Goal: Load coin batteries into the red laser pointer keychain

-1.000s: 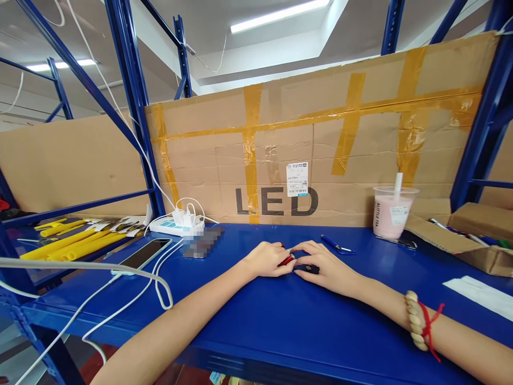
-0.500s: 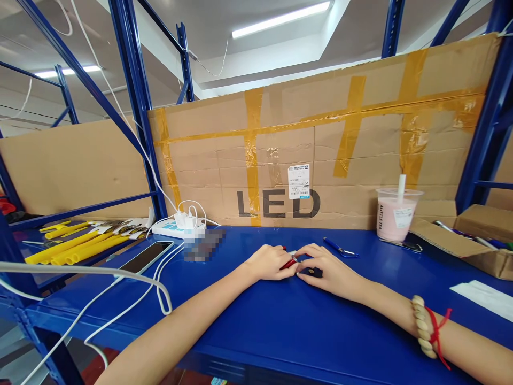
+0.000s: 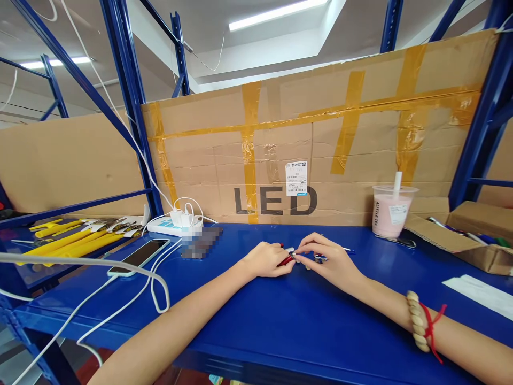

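My left hand (image 3: 266,259) rests low over the blue tabletop (image 3: 256,315), its fingers closed round a small red tool (image 3: 286,260) with a metal end. Its exact kind is mostly hidden by my fingers. From the right, the thumb and forefinger of my right hand (image 3: 331,259) pinch together at that metal end, touching the tool. Behind my right hand lies a blue pen-like object (image 3: 350,250), partly covered. Something small and shiny shows through the gap between my right fingers.
A pink drink cup (image 3: 390,214) with a straw stands at the back right, near an open cardboard box (image 3: 476,256) of pens. White paper (image 3: 481,294) lies at right. A phone (image 3: 140,256), white cables and a power strip (image 3: 172,227) are at left. Taped cardboard (image 3: 216,160) stands behind.
My right hand has shifted from curled fingers beside the red tool to a pinch at its metal end, now covering more of the blue pen-like object. The view has shifted slightly.
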`<state>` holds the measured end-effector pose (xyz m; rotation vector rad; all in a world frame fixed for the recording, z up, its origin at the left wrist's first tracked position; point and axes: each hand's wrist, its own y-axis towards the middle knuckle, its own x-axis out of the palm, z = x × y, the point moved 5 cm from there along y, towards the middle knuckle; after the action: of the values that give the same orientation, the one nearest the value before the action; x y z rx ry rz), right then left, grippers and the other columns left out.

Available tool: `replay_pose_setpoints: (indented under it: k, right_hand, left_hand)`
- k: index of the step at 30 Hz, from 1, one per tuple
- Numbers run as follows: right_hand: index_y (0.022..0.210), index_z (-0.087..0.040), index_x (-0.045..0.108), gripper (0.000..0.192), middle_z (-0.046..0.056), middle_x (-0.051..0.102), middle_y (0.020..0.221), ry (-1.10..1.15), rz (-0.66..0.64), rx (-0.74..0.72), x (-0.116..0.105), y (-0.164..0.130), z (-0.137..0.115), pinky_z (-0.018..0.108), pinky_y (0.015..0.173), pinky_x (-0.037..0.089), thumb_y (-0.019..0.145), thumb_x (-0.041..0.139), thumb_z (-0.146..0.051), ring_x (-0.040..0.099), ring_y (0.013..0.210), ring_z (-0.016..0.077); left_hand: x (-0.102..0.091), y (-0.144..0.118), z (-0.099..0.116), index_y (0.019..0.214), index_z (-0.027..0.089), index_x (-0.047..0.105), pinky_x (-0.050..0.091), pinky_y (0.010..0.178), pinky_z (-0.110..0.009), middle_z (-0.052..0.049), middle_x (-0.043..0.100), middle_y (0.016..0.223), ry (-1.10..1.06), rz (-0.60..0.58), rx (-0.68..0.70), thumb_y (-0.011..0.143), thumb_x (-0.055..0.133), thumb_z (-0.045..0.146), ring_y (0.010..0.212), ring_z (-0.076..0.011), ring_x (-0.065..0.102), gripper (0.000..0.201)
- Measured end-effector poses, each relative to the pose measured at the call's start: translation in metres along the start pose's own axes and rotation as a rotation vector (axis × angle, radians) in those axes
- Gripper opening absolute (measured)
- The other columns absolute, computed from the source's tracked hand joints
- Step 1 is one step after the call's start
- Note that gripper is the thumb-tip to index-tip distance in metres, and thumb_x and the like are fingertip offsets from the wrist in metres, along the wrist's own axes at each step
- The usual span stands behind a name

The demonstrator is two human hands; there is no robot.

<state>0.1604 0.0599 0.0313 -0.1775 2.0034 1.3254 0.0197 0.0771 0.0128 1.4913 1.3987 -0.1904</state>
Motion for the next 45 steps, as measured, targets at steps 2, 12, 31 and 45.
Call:
replay_pose_setpoints:
  k: [2, 12, 31, 45]
  right_hand:
    - [0.086, -0.022, 0.067, 0.02, 0.005, 0.062, 0.089, 0.02, -0.022, -0.012, 0.002, -0.001, -0.002, 0.027, 0.063, 0.052, 0.089, 0.052, -0.035, 0.061, 0.075, 0.0154]
    - [0.08, -0.021, 0.067, 0.034, 0.005, 0.064, 0.088, -0.001, -0.083, 0.09, 0.0, 0.002, -0.007, 0.025, 0.06, 0.049, 0.092, 0.042, -0.04, 0.06, 0.073, 0.0149]
    - [0.081, -0.027, 0.07, 0.022, -0.004, 0.068, 0.061, -0.316, -0.293, 0.508, -0.004, -0.003, 0.037, 0.025, 0.049, 0.034, 0.077, 0.056, -0.045, 0.063, 0.06, 0.0166]
    - [0.073, -0.026, 0.068, 0.024, -0.002, 0.07, 0.068, -0.268, -0.343, 0.475, 0.004, -0.007, 0.043, 0.025, 0.05, 0.039, 0.083, 0.051, -0.041, 0.064, 0.063, 0.0167]
  left_hand:
    - [0.001, 0.0, 0.0, 0.066, 0.016, 0.058, 0.05, 0.053, -0.022, -0.003, 0.061, 0.053, 0.004, 0.0, 0.003, 0.092, 0.038, 0.033, 0.055, -0.0156, 0.062, 0.037]
    - [-0.001, 0.0, 0.0, 0.064, 0.015, 0.058, 0.051, 0.054, -0.023, -0.003, 0.062, 0.053, 0.002, 0.003, 0.0, 0.093, 0.037, 0.03, 0.052, -0.0152, 0.062, 0.039]
    - [-0.003, 0.001, 0.001, 0.062, 0.016, 0.058, 0.043, 0.045, -0.022, -0.003, 0.061, 0.052, -0.024, -0.003, 0.003, 0.092, 0.037, 0.031, 0.05, -0.0149, 0.06, 0.04]
    - [-0.001, 0.0, 0.001, 0.064, 0.015, 0.059, 0.043, 0.045, -0.023, -0.004, 0.064, 0.056, -0.019, -0.013, 0.002, 0.092, 0.039, 0.034, 0.053, -0.0159, 0.062, 0.04]
